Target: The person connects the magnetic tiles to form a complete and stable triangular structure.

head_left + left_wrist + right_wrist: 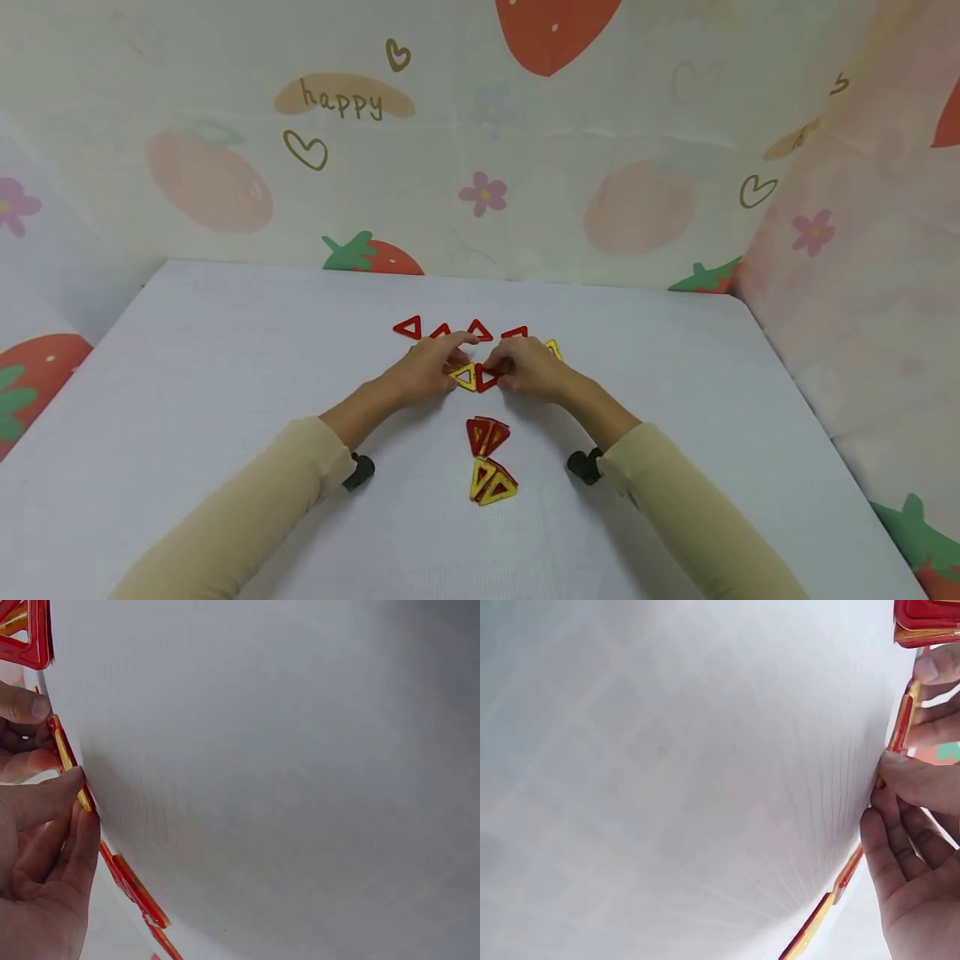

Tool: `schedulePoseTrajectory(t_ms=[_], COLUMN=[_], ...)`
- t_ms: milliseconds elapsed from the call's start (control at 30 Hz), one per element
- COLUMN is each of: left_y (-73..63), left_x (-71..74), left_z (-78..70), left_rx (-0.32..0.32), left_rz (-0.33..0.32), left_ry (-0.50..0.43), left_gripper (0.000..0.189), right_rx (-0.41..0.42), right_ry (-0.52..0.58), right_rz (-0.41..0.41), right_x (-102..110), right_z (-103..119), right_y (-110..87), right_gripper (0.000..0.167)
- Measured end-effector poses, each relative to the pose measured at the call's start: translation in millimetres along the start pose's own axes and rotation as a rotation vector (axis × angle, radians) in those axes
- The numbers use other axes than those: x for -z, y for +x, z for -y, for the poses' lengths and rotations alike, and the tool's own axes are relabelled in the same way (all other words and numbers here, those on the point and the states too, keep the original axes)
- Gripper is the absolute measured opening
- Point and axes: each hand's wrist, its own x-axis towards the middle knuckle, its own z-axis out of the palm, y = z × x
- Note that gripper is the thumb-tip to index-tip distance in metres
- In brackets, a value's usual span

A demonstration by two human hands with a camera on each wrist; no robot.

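In the head view my left hand (429, 368) pinches the outer corner of a yellow triangular magnetic tile (472, 379). My right hand (531, 371) grips the opposite end of a red triangular magnetic tile (480, 380). The two tiles meet edge to edge between my hands. From the left wrist view, the thumb and fingers of my left hand (49, 855) close on the tip of the thin tile. Likewise, my right hand (919, 847) pinches its tile from the side in the right wrist view.
Nearer me on the white table (225, 350) lie a fanned red tile cluster (500, 435) and a yellow-topped one (498, 492). Beyond my hands several red triangles, including one at the left (417, 327), form a loose row, with a yellow triangle (553, 346) at its right.
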Motion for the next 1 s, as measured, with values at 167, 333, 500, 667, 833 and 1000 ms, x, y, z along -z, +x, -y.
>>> schedulePoseTrajectory(t_ms=[167, 333, 500, 667, 833, 1000], left_y=[-1.3, -2.4, -3.9, -4.9, -5.3, -4.5], left_x=[1.0, -0.2, -1.2, -0.5, 0.4, 0.2], left_z=[0.0, -0.3, -0.7, -1.9, -3.6, -6.7], left_rx=[-0.017, -0.036, -0.063, -0.102, -0.129, -0.114], left_rz=[-0.014, -0.024, -0.028, -0.06, -0.085, -0.097], left_ry=[0.033, 0.062, 0.112, 0.103, 0.059, 0.035], left_gripper=[0.06, 0.06, 0.06, 0.057, 0.055, 0.053], right_rx=[0.006, -0.002, -0.021, -0.026, -0.03, -0.026], right_ry=[-0.002, -0.009, -0.01, -0.015, -0.004, -0.003], right_rz=[0.006, 0.01, 0.008, 0.0, -0.004, -0.005], right_x=[1.3, 1.7, -0.3, -1.9, -1.7, -1.2], right_z=[2.8, 4.0, 3.6, 2.3, 2.2, 3.4], right_y=[-0.8, -0.2, 1.5, 2.2, 1.7, 0.5], right_gripper=[0.024, 0.024, 0.024, 0.024, 0.023, 0.022])
